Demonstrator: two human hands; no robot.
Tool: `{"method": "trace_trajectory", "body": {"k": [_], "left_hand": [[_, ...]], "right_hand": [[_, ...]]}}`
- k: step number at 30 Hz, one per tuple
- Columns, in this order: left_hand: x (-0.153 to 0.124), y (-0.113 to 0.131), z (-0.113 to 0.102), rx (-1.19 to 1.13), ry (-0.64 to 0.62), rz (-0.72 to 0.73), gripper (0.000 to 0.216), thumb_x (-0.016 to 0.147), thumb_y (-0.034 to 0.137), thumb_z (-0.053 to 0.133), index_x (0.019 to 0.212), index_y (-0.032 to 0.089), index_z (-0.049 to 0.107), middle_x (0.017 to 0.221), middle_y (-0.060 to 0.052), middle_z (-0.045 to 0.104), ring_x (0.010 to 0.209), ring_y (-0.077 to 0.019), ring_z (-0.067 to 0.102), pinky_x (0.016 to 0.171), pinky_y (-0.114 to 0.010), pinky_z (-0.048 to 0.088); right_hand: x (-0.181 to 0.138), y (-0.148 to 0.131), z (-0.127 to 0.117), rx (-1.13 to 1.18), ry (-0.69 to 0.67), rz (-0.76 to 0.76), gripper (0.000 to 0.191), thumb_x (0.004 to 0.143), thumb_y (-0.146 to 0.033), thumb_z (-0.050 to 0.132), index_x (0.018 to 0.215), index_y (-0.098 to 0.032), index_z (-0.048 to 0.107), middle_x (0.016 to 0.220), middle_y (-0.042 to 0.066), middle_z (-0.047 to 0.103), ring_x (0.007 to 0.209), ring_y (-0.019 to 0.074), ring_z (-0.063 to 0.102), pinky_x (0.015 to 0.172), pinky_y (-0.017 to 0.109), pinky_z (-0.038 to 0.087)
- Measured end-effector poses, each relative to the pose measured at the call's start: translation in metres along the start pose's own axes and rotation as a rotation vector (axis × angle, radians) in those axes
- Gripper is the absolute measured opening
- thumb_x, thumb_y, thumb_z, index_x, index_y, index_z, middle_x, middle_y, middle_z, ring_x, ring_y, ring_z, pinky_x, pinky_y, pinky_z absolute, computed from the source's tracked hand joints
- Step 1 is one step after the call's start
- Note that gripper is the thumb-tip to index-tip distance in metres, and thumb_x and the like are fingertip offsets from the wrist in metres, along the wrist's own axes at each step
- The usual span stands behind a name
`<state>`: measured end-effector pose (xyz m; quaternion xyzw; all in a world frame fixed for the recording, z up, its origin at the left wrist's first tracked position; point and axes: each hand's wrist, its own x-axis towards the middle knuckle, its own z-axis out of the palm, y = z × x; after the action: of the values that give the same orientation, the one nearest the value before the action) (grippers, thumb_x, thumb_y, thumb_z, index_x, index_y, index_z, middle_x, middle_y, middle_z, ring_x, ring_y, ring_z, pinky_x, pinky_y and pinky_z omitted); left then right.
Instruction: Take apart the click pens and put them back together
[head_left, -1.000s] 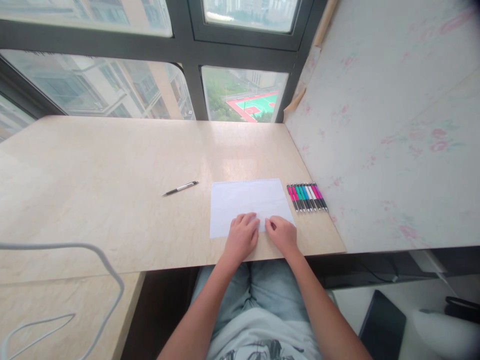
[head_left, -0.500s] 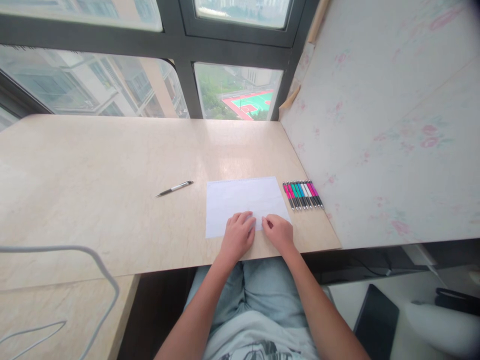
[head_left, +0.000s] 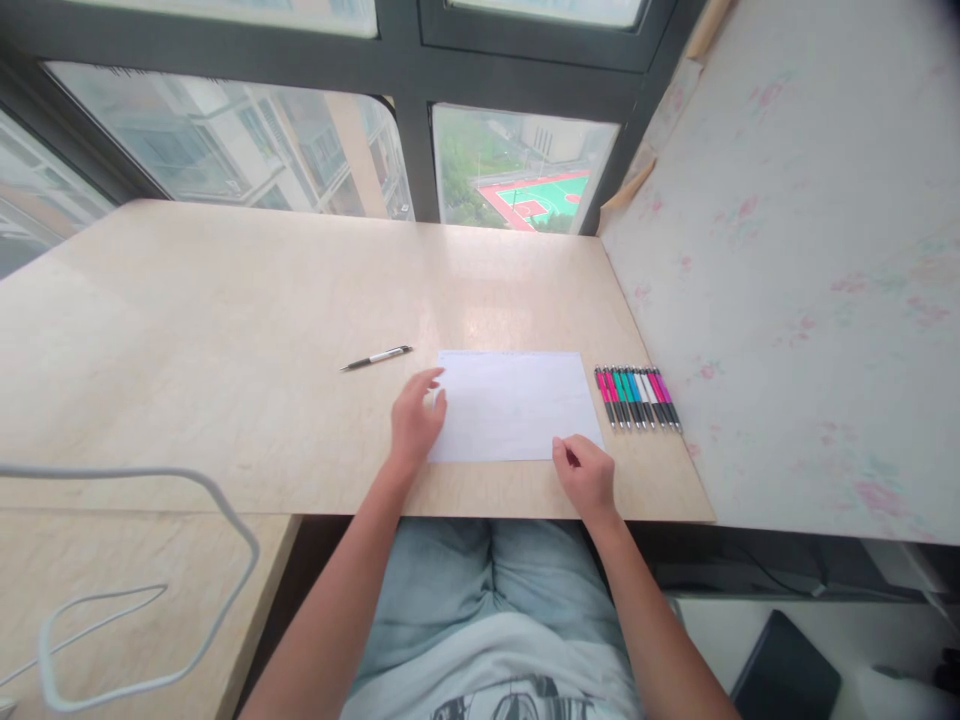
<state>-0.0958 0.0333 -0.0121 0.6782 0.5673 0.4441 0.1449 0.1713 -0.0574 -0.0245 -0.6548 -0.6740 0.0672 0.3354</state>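
Note:
A white sheet of paper (head_left: 514,405) lies flat on the desk. My left hand (head_left: 418,418) is at its left edge, thumb and fingers apart, with nothing seen between them. By the sheet's lower right corner rests my right hand (head_left: 585,472), its fingers curled into a loose fist; nothing shows in it. A white and black pen (head_left: 377,358) lies alone, up and left of my left hand. Right of the paper, several pens (head_left: 637,398) with pink, green, blue, white and purple barrels and black grips lie side by side in a row.
The pale desk (head_left: 247,330) runs back to a dark window frame (head_left: 510,65). A flower-patterned wall panel (head_left: 810,250) borders it on the right. A grey cable (head_left: 225,520) loops at the lower left. Below, at right, lies a dark flat object (head_left: 791,670).
My left hand has moved left, from the sheet's lower middle to its left edge, and its fingers have spread. My right hand stays curled near the lower right corner. The camera view has shifted.

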Motion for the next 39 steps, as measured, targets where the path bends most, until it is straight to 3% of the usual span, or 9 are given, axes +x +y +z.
{"method": "trace_trajectory", "body": {"k": [2,5,9,13,19,25,28,32,39], "left_hand": [[0.027,-0.028,-0.025,0.203,0.107,-0.025,0.037,0.084,0.012,0.056,0.120,0.016,0.061,0.112,-0.011,0.067,0.100,-0.0244,0.063,0.093,-0.045,0.049],[0.055,-0.059,-0.052,0.262,0.094,-0.024,0.041,0.078,0.010,0.062,0.118,0.015,0.062,0.121,-0.013,0.062,0.117,-0.0315,0.054,0.102,-0.051,0.039],[0.061,-0.075,-0.057,0.231,0.013,0.005,0.026,0.079,0.016,0.064,0.104,0.021,0.067,0.103,-0.010,0.067,0.111,-0.0322,0.058,0.097,-0.048,0.040],[0.052,-0.073,-0.046,0.211,0.002,0.015,0.015,0.085,0.021,0.059,0.097,0.022,0.068,0.088,-0.009,0.068,0.095,-0.0301,0.062,0.094,-0.048,0.040],[0.052,-0.059,-0.045,0.256,-0.028,0.016,0.024,0.085,0.011,0.057,0.106,0.016,0.067,0.082,-0.005,0.059,0.086,-0.0257,0.059,0.096,-0.051,0.040],[0.045,-0.020,-0.048,0.205,0.045,0.002,0.040,0.089,0.013,0.055,0.129,0.018,0.058,0.103,-0.007,0.058,0.102,-0.0244,0.055,0.098,-0.048,0.044],[0.018,0.018,-0.029,-0.352,0.144,-0.226,0.041,0.085,0.025,0.066,0.125,0.020,0.058,0.108,-0.007,0.061,0.098,-0.0204,0.061,0.086,-0.039,0.053],[-0.030,0.065,0.009,-0.969,-0.022,-0.568,0.032,0.075,0.027,0.076,0.103,0.020,0.063,0.097,-0.003,0.063,0.091,-0.0171,0.066,0.089,-0.037,0.053],[-0.072,0.093,0.043,-1.271,-0.162,-0.807,0.030,0.069,0.022,0.083,0.093,0.018,0.066,0.093,-0.001,0.065,0.093,-0.0159,0.067,0.094,-0.033,0.050]], "right_hand": [[-0.001,-0.001,-0.002,0.004,0.009,-0.045,0.044,0.097,-0.033,0.042,0.055,-0.022,0.044,0.056,0.000,0.049,0.056,0.0130,0.042,0.059,0.027,0.032],[-0.001,-0.003,-0.003,0.014,0.017,-0.051,0.043,0.098,-0.033,0.042,0.056,-0.022,0.043,0.056,-0.001,0.048,0.055,0.0129,0.042,0.059,0.027,0.032],[-0.001,-0.001,-0.003,0.055,0.065,-0.011,0.044,0.097,-0.033,0.044,0.055,-0.022,0.039,0.055,-0.002,0.044,0.054,0.0124,0.040,0.058,0.027,0.032],[-0.001,0.001,-0.002,0.088,0.075,0.008,0.043,0.096,-0.033,0.045,0.055,-0.022,0.040,0.056,-0.002,0.044,0.054,0.0122,0.040,0.057,0.026,0.033],[0.001,0.000,-0.002,0.120,0.096,0.028,0.043,0.096,-0.033,0.044,0.054,-0.022,0.037,0.054,-0.002,0.042,0.054,0.0120,0.037,0.056,0.026,0.031],[0.001,-0.001,-0.002,0.129,0.082,0.046,0.043,0.096,-0.034,0.044,0.055,-0.022,0.037,0.055,-0.003,0.042,0.054,0.0122,0.038,0.057,0.027,0.032],[0.002,-0.002,-0.002,0.127,0.070,0.037,0.042,0.096,-0.033,0.045,0.056,-0.022,0.041,0.056,-0.002,0.044,0.055,0.0124,0.040,0.058,0.027,0.032],[0.002,-0.005,-0.004,0.191,0.059,0.063,0.041,0.098,-0.033,0.044,0.059,-0.021,0.049,0.058,0.000,0.051,0.056,0.0129,0.045,0.059,0.027,0.036],[-0.008,-0.009,-0.004,0.537,0.051,0.097,0.035,0.100,-0.034,0.041,0.080,-0.019,0.066,0.065,0.001,0.060,0.063,0.0159,0.059,0.063,0.028,0.045]]}}
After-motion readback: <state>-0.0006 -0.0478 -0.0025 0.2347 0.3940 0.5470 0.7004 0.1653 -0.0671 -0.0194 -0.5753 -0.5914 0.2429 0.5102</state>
